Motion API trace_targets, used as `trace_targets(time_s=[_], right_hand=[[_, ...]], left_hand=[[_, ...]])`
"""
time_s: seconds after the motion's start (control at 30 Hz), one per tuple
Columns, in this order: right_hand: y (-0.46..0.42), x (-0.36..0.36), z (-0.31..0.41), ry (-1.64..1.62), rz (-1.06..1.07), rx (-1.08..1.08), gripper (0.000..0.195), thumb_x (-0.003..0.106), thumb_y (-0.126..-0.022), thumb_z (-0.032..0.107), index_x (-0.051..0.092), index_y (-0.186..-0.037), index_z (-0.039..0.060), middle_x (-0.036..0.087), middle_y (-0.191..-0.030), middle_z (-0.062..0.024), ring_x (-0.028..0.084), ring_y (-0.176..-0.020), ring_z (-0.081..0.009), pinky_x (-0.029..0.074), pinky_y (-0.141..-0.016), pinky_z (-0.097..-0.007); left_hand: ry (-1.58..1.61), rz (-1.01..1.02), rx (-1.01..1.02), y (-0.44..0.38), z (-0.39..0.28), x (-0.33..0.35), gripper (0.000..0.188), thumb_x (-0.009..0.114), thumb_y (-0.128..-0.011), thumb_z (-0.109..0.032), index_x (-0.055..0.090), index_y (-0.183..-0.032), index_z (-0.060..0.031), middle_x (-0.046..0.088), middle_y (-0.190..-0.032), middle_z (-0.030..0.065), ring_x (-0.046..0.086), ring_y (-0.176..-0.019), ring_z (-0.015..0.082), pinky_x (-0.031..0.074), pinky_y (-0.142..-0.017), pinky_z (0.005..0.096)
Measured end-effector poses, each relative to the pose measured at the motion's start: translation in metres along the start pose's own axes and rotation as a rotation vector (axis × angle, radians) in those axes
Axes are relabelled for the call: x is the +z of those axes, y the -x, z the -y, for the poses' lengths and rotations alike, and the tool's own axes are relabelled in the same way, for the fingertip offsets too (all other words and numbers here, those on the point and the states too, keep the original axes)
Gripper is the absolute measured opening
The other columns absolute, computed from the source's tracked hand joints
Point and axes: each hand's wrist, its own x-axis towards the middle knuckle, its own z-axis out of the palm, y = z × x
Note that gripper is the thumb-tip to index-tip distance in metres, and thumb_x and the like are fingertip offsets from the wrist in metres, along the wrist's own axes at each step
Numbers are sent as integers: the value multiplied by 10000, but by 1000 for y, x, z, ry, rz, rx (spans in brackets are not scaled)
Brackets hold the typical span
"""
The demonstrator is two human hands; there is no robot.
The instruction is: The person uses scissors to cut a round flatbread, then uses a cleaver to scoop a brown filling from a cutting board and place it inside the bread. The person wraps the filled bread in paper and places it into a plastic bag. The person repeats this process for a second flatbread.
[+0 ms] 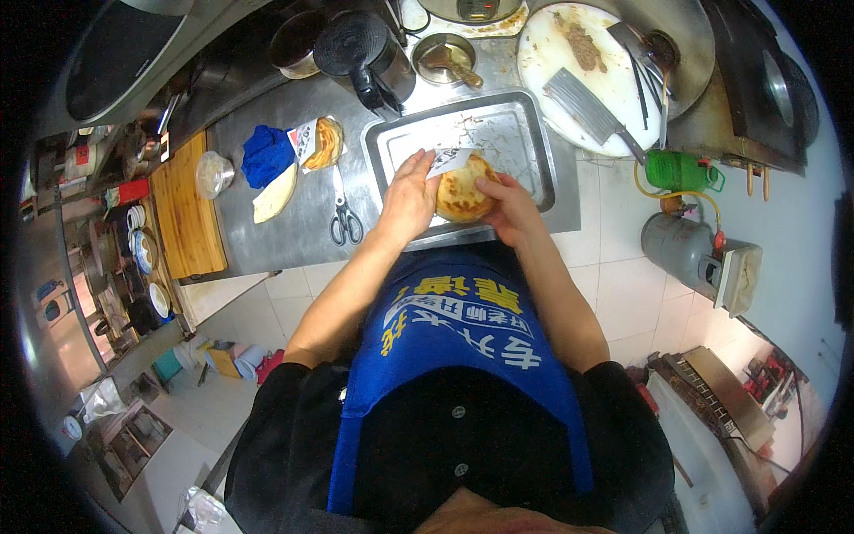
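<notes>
Between both hands is a round browned flatbread (462, 193), held over a shallow metal tray (548, 175). My left hand (412, 193) grips a white printed paper sleeve (455, 159) that lies against the bread's upper left side. The thumb of my right hand (514, 207) rests on top of the bread, with the fingers around its right edge. Crumbs and shreds (475, 127) are scattered on the tray's bottom. To the left, a second flatbread (328, 141) sits partly in a printed paper sleeve (304, 141) on the steel counter.
Scissors (344, 213), a blue cloth (267, 157), a pale folded flatbread (275, 195) and a plastic tub (214, 175) lie left. Behind the tray stand a lidded metal jug (360, 53) and a bowl with a brush (440, 60). A cleaver (580, 103) rests on a round white chopping board (540, 53) at right.
</notes>
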Motion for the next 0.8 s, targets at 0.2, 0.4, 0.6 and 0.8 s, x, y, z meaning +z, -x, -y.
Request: trace_targets(time_s=[0.2,0.4,0.6,0.8], right_hand=[[1,-10,-2,-43,95,31,503,765,-928,140,555,-1367,14,681,-1242,-114,714,-1087,-268,618,-893,-428],[12,-12,-2,93,37,-125,547,775,-893,104,539,-1375,-1,679,-1256,-147,720,-1064,-260,615,-893,-403],[29,-30,3,234,116,-219,601,802,-843,43,523,-1373,-12,675,-1253,-167,702,-1075,-239,595,-911,-372],[34,-33,2,292,175,-256,552,809,-848,37,565,-1341,-7,675,-1263,-139,668,-1139,-212,559,-950,-331]], left_hand=[[-53,25,126,13,-7,8,511,616,-1001,-96,547,-1501,-17,493,-1552,291,469,-1450,449,397,-1216,441],[-299,63,344,36,-32,-12,610,723,-945,-204,547,-1508,-47,488,-1559,275,445,-1462,467,413,-1198,479],[755,-64,-522,24,-9,-22,639,820,-916,-359,612,-1368,42,702,-1296,194,731,-1134,264,630,-864,412],[1178,195,-589,13,-10,-1,286,814,-906,-86,720,-1158,11,787,-1059,126,785,-867,201,667,-747,333]])
